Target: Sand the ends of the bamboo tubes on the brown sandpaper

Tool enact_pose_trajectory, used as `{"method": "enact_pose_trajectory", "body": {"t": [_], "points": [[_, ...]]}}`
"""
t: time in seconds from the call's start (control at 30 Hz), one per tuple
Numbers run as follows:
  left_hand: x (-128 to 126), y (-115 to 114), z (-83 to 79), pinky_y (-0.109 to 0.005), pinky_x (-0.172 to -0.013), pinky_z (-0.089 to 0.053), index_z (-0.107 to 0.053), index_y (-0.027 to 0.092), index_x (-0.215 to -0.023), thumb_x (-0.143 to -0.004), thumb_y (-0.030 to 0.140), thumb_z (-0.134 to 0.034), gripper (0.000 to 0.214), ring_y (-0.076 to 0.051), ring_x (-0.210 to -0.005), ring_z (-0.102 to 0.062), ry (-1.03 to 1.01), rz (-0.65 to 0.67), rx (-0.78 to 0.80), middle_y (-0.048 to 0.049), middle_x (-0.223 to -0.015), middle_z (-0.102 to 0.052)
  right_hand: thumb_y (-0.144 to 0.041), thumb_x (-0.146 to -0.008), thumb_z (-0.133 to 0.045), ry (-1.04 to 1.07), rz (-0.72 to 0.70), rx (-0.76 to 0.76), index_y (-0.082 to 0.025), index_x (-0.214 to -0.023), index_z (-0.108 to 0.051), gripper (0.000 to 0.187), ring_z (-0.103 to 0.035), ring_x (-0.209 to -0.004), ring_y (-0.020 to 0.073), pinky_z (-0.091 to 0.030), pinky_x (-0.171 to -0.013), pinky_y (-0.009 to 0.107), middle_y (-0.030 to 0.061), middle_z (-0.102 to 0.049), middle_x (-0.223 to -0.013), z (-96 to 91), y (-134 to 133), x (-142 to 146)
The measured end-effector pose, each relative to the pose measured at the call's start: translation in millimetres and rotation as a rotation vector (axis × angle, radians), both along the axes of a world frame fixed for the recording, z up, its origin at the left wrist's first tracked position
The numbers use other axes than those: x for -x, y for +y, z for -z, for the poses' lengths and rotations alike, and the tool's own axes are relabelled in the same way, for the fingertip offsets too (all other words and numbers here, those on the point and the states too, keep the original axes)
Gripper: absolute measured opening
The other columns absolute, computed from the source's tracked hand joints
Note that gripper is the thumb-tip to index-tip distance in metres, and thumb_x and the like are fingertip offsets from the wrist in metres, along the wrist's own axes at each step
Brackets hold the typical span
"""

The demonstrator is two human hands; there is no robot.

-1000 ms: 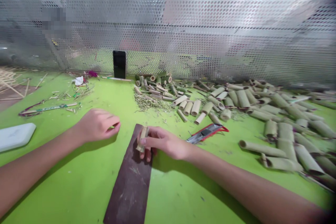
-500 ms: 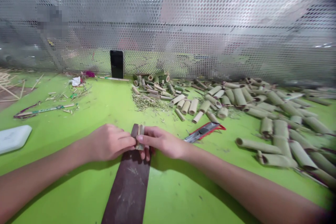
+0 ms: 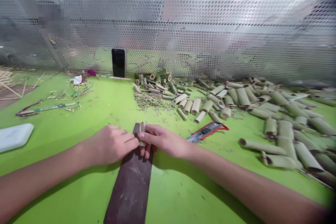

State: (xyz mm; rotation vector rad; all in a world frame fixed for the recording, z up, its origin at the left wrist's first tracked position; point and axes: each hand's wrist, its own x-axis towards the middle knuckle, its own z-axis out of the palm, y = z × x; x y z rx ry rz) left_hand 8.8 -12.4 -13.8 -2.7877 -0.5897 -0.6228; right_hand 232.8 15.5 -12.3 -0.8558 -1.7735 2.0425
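A short bamboo piece (image 3: 142,128) stands upright on the far end of a long dark brown sanding strip (image 3: 130,185) that lies on the green table (image 3: 78,119). My right hand (image 3: 162,141) pinches the bamboo piece from the right, fingers closed on it. My left hand (image 3: 112,143) is curled and its fingertips press against the same piece from the left. Both hands meet over the strip's far end.
A red-handled utility knife (image 3: 207,131) lies just right of my right hand. Several bamboo tubes (image 3: 252,108) are heaped across the right and back. A black phone (image 3: 118,63) leans on the perforated metal screen (image 3: 183,24). A white block (image 3: 14,136) and scraps (image 3: 52,101) lie left.
My left hand has moved right from the bare table to the bamboo piece and now holds it together with my right hand. The right hand has stayed on the strip's far end.
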Motion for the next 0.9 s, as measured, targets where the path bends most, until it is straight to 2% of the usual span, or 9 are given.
{"method": "enact_pose_trajectory", "body": {"t": [0.23,0.47,0.7,0.9], "points": [[-7.1,3.0,2.5,-0.025,-0.050,-0.041,-0.058,0.015,-0.080,-0.105,0.017,-0.038,0.032,-0.012,-0.052,-0.053,-0.126,0.031,-0.033,0.0003,-0.063,-0.061,-0.049,-0.102,-0.056,-0.027,0.042,-0.019,-0.015,-0.088,-0.057,0.036,-0.067,-0.061,0.0104,-0.040,-0.052,0.020,0.0044,-0.071,-0.076,-1.8,1.7,2.4],[-5.0,3.4,1.5,-0.025,-0.049,-0.038,-0.054,0.018,-0.073,-0.102,0.016,-0.042,0.031,-0.010,-0.047,-0.049,-0.204,0.063,0.006,0.0036,-0.057,-0.055,-0.055,-0.101,-0.056,-0.008,-0.013,-0.021,-0.015,-0.086,-0.060,0.043,-0.065,-0.061,0.0114,-0.041,-0.055,0.022,0.0034,-0.069,-0.071,-3.5,-0.3,2.5],[-3.1,4.2,0.9,-0.026,-0.052,-0.040,-0.055,0.017,-0.075,-0.100,0.014,-0.043,0.028,-0.011,-0.051,-0.048,-0.144,0.067,0.064,0.0029,-0.059,-0.055,-0.060,-0.098,-0.057,-0.017,-0.048,-0.040,-0.015,-0.087,-0.058,0.046,-0.063,-0.062,0.0116,-0.042,-0.056,0.024,0.0033,-0.068,-0.071,-3.3,2.7,0.7],[20.2,21.8,-6.3,-0.019,-0.047,-0.036,-0.055,0.016,-0.068,-0.098,0.012,-0.042,0.033,-0.007,-0.045,-0.045,-0.184,-0.009,0.122,0.0057,-0.053,-0.050,-0.065,-0.092,-0.063,0.013,-0.100,-0.018,-0.018,-0.093,-0.055,0.048,-0.065,-0.065,0.0131,-0.047,-0.061,0.027,0.0020,-0.068,-0.073,-2.9,-0.8,-2.8]]}}
